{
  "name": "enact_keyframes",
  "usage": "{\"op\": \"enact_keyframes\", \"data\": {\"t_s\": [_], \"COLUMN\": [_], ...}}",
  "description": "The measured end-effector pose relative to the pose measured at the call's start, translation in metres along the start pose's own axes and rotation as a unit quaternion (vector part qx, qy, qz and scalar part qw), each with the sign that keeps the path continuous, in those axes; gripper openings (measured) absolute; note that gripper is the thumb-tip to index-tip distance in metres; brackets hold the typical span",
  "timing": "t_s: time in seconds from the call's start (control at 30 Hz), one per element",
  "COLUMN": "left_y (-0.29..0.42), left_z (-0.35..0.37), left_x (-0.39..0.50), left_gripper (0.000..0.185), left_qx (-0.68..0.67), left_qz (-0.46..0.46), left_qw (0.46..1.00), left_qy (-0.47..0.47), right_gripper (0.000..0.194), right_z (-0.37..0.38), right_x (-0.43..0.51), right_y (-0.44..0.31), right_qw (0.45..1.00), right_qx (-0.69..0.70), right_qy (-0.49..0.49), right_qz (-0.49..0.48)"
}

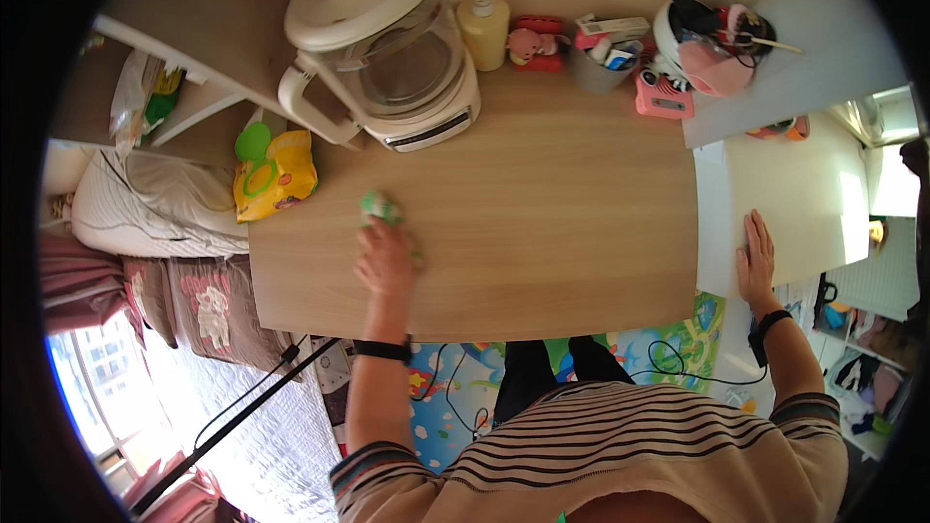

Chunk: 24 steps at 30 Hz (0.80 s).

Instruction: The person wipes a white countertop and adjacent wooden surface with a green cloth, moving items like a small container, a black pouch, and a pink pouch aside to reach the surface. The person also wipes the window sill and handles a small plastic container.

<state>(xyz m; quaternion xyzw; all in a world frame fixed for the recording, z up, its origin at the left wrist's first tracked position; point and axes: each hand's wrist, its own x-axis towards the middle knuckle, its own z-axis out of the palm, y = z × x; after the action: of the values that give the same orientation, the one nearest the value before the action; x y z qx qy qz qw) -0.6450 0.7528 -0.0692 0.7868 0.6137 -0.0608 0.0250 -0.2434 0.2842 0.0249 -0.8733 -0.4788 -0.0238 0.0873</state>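
My left hand [386, 256] presses a green and white cloth [378, 206] against the wooden tabletop [552, 232], left of the middle. Most of the cloth is under the fingers and palm, and its far end sticks out ahead of them; the hand is slightly blurred. Off the right end of the tabletop, my right hand [757, 256] lies flat on a pale surface [799, 211], holding nothing. A yellow wipes pack [280, 181] with its green lid flipped up lies near the table's left edge, beyond my left hand.
A cream appliance with a glass body [392, 65] stands at the back left. Along the back are a yellow pump bottle [485, 29], a pink plush toy [534, 43], a grey cup of small items [607, 69], a pink box [665, 98] and a filled white bowl [668, 33]. A black pole [240, 421] slants at lower left.
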Motion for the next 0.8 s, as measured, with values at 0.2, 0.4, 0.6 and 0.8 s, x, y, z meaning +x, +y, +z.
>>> {"op": "enact_keyframes", "data": {"t_s": [0.2,0.4,0.6,0.8], "left_y": [0.127,0.096,0.142,0.219], "left_z": [-0.005,-0.025,-0.017,-0.019], "left_x": [-0.082,0.030,-0.021,-0.060], "left_gripper": [0.057,0.052,0.048,0.058], "left_qx": [-0.096,-0.090,-0.103,-0.195], "left_qz": [0.330,0.013,0.038,0.309], "left_qw": [0.939,0.995,0.993,0.930], "left_qy": [-0.026,0.048,-0.037,-0.043], "right_gripper": [0.057,0.057,0.059,0.056], "right_z": [-0.005,-0.002,0.001,-0.001], "right_x": [-0.003,-0.001,-0.001,-0.002], "right_y": [-0.003,0.001,0.005,0.005], "right_qw": [0.999,0.999,1.000,1.000], "right_qx": [-0.010,-0.009,-0.001,0.005], "right_qy": [-0.004,0.005,0.013,0.024], "right_qz": [0.037,0.032,0.018,0.011]}}
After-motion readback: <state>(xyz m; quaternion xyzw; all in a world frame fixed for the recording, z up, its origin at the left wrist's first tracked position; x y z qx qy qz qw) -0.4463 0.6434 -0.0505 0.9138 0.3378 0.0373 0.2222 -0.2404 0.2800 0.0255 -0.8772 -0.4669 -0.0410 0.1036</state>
